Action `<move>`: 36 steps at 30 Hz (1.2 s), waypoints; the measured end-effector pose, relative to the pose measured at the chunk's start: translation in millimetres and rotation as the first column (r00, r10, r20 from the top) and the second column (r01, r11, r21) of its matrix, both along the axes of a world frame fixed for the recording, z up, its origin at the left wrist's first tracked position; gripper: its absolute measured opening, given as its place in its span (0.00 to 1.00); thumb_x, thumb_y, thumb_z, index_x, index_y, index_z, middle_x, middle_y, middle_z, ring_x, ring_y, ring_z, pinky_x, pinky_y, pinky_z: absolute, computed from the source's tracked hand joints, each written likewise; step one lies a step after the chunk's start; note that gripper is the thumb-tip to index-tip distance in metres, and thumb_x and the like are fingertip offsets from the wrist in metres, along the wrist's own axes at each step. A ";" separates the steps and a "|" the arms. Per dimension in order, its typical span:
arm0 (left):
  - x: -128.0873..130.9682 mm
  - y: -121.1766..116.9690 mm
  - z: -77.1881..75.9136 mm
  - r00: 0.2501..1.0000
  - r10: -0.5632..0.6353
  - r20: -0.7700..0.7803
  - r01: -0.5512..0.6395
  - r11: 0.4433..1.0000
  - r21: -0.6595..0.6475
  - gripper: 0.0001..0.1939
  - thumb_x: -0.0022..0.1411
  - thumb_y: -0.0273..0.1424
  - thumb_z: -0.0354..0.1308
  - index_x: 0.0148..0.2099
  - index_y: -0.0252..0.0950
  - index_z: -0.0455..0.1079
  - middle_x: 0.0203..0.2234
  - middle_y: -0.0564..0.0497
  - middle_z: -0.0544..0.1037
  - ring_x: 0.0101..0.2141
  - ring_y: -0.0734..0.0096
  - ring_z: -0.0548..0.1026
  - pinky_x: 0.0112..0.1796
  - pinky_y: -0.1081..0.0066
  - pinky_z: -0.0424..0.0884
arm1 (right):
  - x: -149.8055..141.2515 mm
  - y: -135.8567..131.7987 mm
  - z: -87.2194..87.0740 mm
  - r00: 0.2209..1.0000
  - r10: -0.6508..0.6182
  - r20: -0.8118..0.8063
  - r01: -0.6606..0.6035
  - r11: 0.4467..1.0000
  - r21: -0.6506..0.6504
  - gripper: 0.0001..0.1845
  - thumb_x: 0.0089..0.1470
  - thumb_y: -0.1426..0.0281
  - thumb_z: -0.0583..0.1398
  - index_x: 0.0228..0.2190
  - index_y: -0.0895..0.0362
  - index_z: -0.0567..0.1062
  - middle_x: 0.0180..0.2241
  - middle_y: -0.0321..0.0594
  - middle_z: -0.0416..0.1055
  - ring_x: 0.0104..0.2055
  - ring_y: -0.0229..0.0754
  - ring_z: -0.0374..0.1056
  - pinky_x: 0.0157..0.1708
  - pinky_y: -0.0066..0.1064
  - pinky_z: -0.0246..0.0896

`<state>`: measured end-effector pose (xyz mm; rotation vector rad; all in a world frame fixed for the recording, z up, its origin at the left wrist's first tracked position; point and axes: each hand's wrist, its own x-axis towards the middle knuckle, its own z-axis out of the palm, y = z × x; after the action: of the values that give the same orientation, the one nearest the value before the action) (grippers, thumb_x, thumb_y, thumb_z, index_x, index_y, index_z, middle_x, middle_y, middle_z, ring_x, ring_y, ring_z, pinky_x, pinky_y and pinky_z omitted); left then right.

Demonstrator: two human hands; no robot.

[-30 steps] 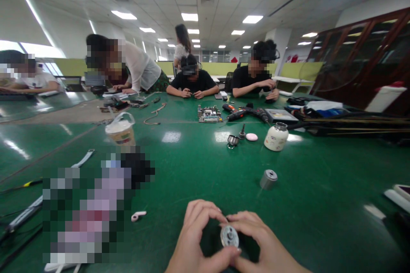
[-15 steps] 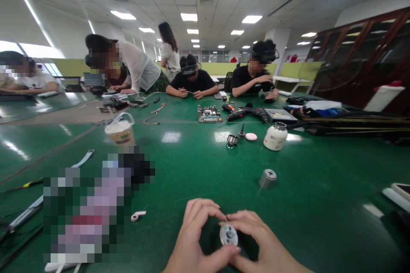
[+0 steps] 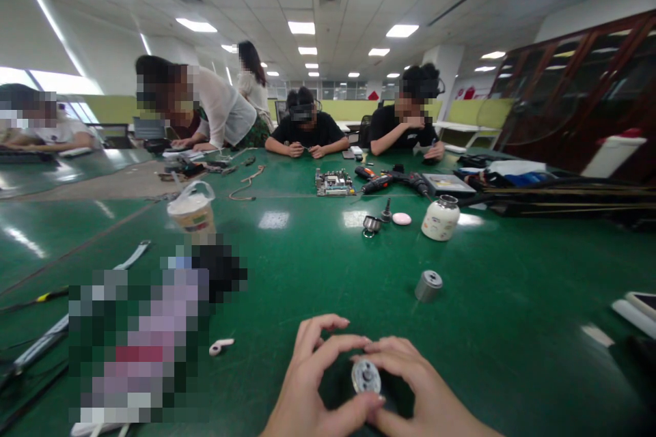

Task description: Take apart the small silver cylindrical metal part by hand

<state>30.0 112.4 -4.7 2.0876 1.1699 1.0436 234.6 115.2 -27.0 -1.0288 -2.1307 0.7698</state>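
Pinching at close range, the left hand (image 3: 307, 382) has its thumb against the lower edge of a round metal part (image 3: 365, 377), and the right hand (image 3: 428, 389) closes in at the upper edge with bent fingers: a narrow, fingertip hold, right between the two hands, just above the green table (image 3: 287, 259). Its pale, holed face is tipped up toward the camera, dark hub in the middle. How deep it runs behind, we can't tell; fingers and shadow cover that. It looks like a light, stiff little piece, no give to it, and the smooth rim could well slip under dry fingertips. Best purchase, I'd say, is opposite points of that rim, thumb and forefinger, leaving the hub and holes free; it looks sturdy, though small enough to roll off if dropped. Out to the left, a pink earphone (image 3: 220, 347) lies loose. Farther up, a metal cylinder (image 3: 428, 286) stands by itself, likely heavier and best taken round its side. Beyond that come a metal cup (image 3: 372, 224), a pink disc (image 3: 402, 218) and a white jar (image 3: 441, 220), and past them a circuit board (image 3: 335, 182) beside a drill (image 3: 377, 183).
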 end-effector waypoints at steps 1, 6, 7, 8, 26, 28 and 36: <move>-0.3 0.1 0.6 1.000 -0.004 -0.016 0.004 1.000 -0.004 0.23 0.50 0.30 0.69 0.50 0.49 0.73 0.51 0.46 0.69 0.52 0.52 0.67 0.49 0.55 0.67 | -0.3 0.0 1.0 1.000 0.001 0.008 -0.001 1.000 -0.017 0.18 0.49 0.70 0.66 0.44 0.52 0.77 0.46 0.46 0.75 0.50 0.50 0.69 0.50 0.44 0.63; 0.1 -0.8 4.9 0.999 -0.001 -0.039 0.001 1.000 -0.002 0.15 0.54 0.28 0.64 0.44 0.51 0.78 0.52 0.47 0.69 0.53 0.51 0.66 0.49 0.52 0.66 | -0.8 -0.7 2.7 0.999 -0.023 0.034 0.025 0.997 -0.071 0.20 0.47 0.68 0.68 0.45 0.52 0.78 0.47 0.47 0.74 0.52 0.51 0.67 0.52 0.45 0.62; 0.4 -1.2 6.0 0.999 0.003 -0.040 -0.003 1.000 0.000 0.14 0.55 0.27 0.63 0.43 0.51 0.78 0.52 0.47 0.70 0.53 0.52 0.66 0.49 0.52 0.66 | -0.8 -1.1 2.6 0.999 -0.025 0.038 0.028 0.997 -0.074 0.21 0.47 0.67 0.68 0.45 0.52 0.78 0.47 0.47 0.74 0.52 0.52 0.67 0.52 0.45 0.62; 0.7 -1.4 7.0 0.999 0.007 -0.042 -0.007 1.000 0.005 0.13 0.56 0.28 0.63 0.42 0.51 0.79 0.51 0.47 0.71 0.52 0.52 0.66 0.48 0.52 0.66 | -0.7 -1.5 2.7 0.999 -0.025 0.042 0.028 0.997 -0.076 0.21 0.47 0.67 0.68 0.45 0.51 0.78 0.47 0.47 0.74 0.52 0.52 0.67 0.52 0.46 0.62; -13.5 28.1 -13.9 0.897 0.293 -0.331 -0.283 0.956 0.079 0.09 0.57 0.37 0.66 0.42 0.56 0.80 0.48 0.48 0.74 0.51 0.47 0.64 0.47 0.45 0.63 | 1.1 -2.9 4.8 0.997 -0.042 0.069 0.047 0.996 -0.069 0.24 0.47 0.65 0.69 0.47 0.52 0.77 0.49 0.49 0.74 0.54 0.55 0.67 0.53 0.49 0.61; -13.1 27.8 -13.3 0.899 0.296 -0.322 -0.286 0.955 0.079 0.08 0.57 0.37 0.66 0.40 0.55 0.80 0.49 0.48 0.74 0.51 0.47 0.64 0.47 0.43 0.63 | 1.1 -2.8 5.0 0.997 -0.039 0.069 0.043 0.997 -0.062 0.24 0.47 0.65 0.69 0.47 0.52 0.77 0.49 0.49 0.74 0.54 0.55 0.67 0.53 0.49 0.62; -8.7 15.0 1.7 0.999 0.050 -0.019 -0.044 0.971 0.235 0.06 0.60 0.33 0.64 0.40 0.49 0.80 0.42 0.47 0.76 0.51 0.52 0.64 0.50 0.51 0.67 | 0.6 -1.2 2.3 0.999 -0.026 0.034 0.026 1.000 -0.015 0.23 0.46 0.66 0.69 0.46 0.52 0.78 0.47 0.48 0.75 0.51 0.54 0.69 0.50 0.47 0.64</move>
<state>21.3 127.4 -3.0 2.2678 1.1613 1.2331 235.2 114.0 -24.7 -1.0831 -2.1390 0.7630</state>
